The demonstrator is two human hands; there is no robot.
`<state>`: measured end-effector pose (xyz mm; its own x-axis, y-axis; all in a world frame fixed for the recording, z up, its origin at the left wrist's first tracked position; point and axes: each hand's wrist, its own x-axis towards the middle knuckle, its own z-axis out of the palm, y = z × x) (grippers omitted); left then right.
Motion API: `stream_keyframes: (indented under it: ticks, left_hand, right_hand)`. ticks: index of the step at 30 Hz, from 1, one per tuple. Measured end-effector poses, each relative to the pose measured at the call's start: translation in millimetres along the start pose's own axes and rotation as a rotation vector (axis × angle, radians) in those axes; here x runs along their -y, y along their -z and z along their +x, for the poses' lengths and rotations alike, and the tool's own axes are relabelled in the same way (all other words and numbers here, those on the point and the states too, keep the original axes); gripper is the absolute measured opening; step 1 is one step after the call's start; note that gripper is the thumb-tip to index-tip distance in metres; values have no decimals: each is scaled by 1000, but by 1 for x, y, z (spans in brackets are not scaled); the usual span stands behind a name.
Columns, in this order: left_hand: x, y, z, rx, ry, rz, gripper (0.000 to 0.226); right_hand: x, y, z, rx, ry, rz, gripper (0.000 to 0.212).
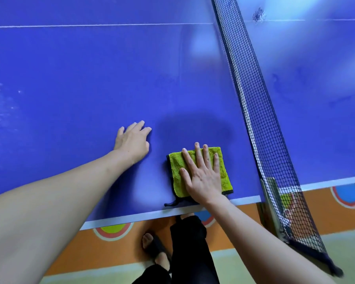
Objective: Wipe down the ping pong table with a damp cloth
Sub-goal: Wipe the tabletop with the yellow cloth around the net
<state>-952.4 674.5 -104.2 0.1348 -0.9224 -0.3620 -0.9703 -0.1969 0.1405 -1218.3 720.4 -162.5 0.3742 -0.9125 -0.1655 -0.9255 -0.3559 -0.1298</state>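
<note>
A blue ping pong table with white edge lines fills most of the view. A folded yellow-green cloth with a dark underside lies flat near the table's near edge, just left of the net. My right hand presses flat on the cloth with straight, spread fingers. My left hand rests palm down on the bare table to the left of the cloth, fingers straight. A darker damp patch shows on the surface just beyond the cloth.
A black mesh net runs from the top centre down to its clamp post at the table's edge on the right. Below the edge lie an orange and green floor with coloured circles, my dark trousers and sandalled feet.
</note>
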Motion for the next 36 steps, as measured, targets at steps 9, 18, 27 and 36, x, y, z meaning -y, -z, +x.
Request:
stream_keyframes:
  ticks: [9, 18, 27, 36]
  left_hand:
    - [14, 24, 52, -77, 32, -21, 54]
    - [45, 70, 172, 1, 106, 25, 64]
    - [70, 100, 245, 197, 206, 62, 79]
    - [68, 109, 244, 279, 233, 48, 83]
  right_hand:
    - [15, 16, 96, 16, -58, 30, 66]
    - [24, 47, 304, 1, -30, 60, 67]
    - [33, 84, 505, 7, 69, 70, 68]
    - [54, 93, 592, -8, 94, 77, 67]
